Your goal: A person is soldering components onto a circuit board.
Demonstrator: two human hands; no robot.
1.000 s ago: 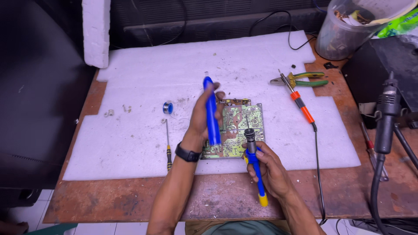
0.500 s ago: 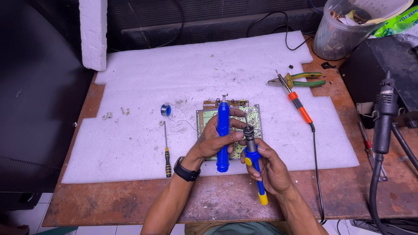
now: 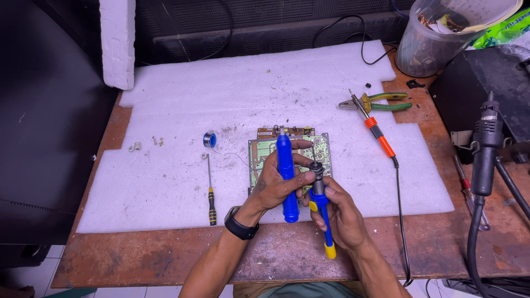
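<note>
A green circuit board (image 3: pixel 264 150) lies on the white foam sheet (image 3: pixel 182 110), partly covered by both hands. My left hand (image 3: pixel 279 185) grips a blue desoldering pump (image 3: pixel 285 165), held along the board with its tip pointing away from me. My right hand (image 3: pixel 338 212) holds a soldering iron with a blue and yellow handle (image 3: pixel 322 215); its dark metal tip end points up over the board, right beside the pump. A black watch sits on my left wrist (image 3: pixel 240 223).
A small solder spool (image 3: pixel 209 139) and a black-and-yellow screwdriver (image 3: pixel 211 193) lie left of the board. An orange soldering iron (image 3: pixel 378 135) and green pliers (image 3: pixel 381 101) lie to the right. A clear plastic tub (image 3: pixel 436 38) and a black rotary tool (image 3: pixel 485 149) stand at right.
My left hand has swung the blue pump from upright above the board down close over it, beside the soldering iron. The right hand has barely moved.
</note>
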